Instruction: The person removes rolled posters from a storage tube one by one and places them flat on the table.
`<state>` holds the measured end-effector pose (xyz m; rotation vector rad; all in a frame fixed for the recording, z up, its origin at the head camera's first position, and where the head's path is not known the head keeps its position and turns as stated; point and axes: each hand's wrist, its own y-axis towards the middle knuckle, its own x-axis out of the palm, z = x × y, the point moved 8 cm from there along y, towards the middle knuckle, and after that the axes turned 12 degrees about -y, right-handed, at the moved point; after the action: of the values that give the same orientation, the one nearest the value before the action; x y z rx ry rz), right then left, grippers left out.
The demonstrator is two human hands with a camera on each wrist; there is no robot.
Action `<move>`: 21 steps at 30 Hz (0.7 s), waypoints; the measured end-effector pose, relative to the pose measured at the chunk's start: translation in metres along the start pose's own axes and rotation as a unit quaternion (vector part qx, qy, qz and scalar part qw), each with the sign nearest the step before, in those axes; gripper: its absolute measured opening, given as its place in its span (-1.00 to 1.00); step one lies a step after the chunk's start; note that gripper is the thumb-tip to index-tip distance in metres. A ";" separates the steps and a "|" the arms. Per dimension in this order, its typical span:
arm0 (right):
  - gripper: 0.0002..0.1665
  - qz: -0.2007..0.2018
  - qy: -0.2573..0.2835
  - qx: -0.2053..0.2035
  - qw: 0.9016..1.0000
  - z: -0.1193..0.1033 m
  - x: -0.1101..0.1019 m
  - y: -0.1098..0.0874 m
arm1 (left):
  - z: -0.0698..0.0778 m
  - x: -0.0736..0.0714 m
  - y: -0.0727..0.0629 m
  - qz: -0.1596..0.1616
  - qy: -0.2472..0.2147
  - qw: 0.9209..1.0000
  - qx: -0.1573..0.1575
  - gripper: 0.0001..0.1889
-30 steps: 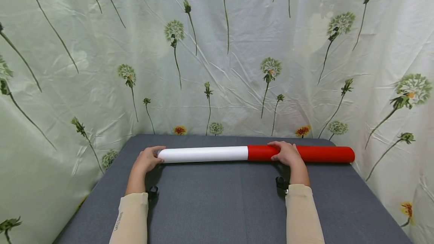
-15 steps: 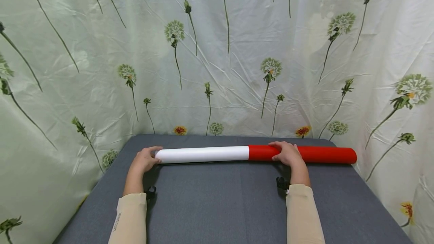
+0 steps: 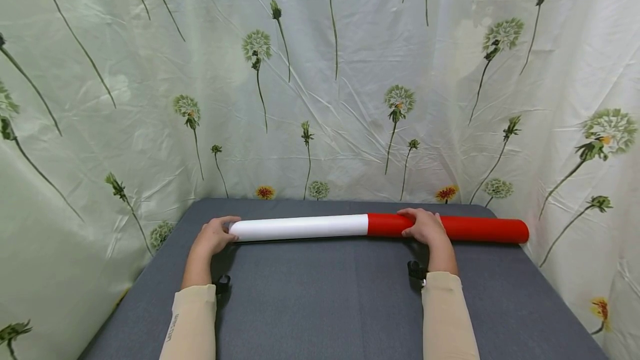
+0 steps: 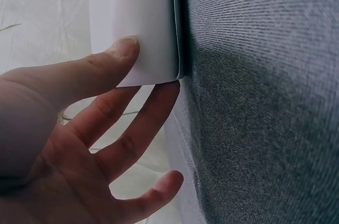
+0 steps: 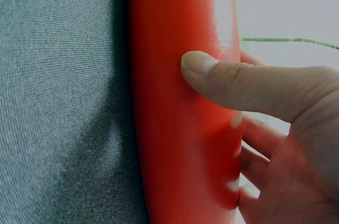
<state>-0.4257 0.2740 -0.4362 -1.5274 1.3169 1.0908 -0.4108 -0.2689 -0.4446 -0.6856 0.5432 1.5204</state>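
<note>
Flower-printed curtain [image 3: 345,126] backs the grey bench [image 3: 310,299]; a white-and-red tube [image 3: 305,226] lies crosswise along its far side. The left grip [image 3: 212,236] pinches the white end [image 4: 132,12], the right grip [image 3: 425,228] grasps the red part [image 5: 180,144], spaced widely, likely steadying it against rolling or skewing

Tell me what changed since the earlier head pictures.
The left end of the white section shifted slightly left with the left hand; the right end of the red section shifted slightly right. Nothing was let go; the right hand stayed nearly in place.
</note>
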 end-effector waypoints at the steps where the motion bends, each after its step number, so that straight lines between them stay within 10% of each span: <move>1: -0.29 0.000 -0.001 0.001 1.000 0.000 0.000 0.000 | 0.000 0.000 0.000 -0.001 0.000 1.000 0.001 -0.43; 21: -0.29 -0.005 0.003 0.010 1.000 0.000 -0.001 -0.002 | 0.000 0.000 0.001 0.001 -0.001 1.000 -0.007 -0.41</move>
<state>-0.4241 0.2745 -0.4349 -1.5210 1.3195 1.0654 -0.4117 -0.2695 -0.4447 -0.6944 0.5325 1.5278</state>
